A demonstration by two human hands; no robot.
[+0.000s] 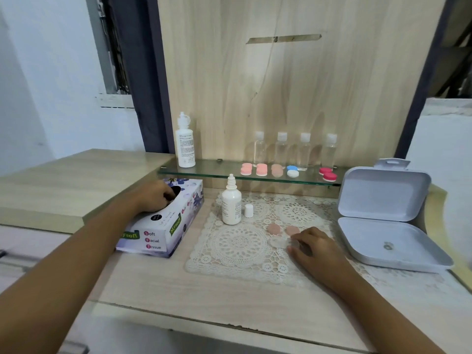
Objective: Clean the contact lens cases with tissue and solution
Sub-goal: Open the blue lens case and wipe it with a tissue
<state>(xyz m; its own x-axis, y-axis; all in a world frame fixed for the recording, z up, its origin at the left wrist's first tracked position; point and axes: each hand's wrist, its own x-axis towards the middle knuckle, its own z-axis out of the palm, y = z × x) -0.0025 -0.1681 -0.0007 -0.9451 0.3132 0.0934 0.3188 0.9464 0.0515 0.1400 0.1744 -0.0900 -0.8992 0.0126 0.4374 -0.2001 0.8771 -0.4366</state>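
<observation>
Pink caps sit off at 12 o'clock of the lens case, which my right hand grips. My left hand is inside the tissue box slot, grip hidden. Wiping remains.

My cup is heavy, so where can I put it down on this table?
The bare wood in front of the lace mat, along the front edge, is free. So is the raised counter left of the tissue box. Crowded: the glass shelf, and the mat around the right hand, which grips the clear lens case beside two caps.
</observation>
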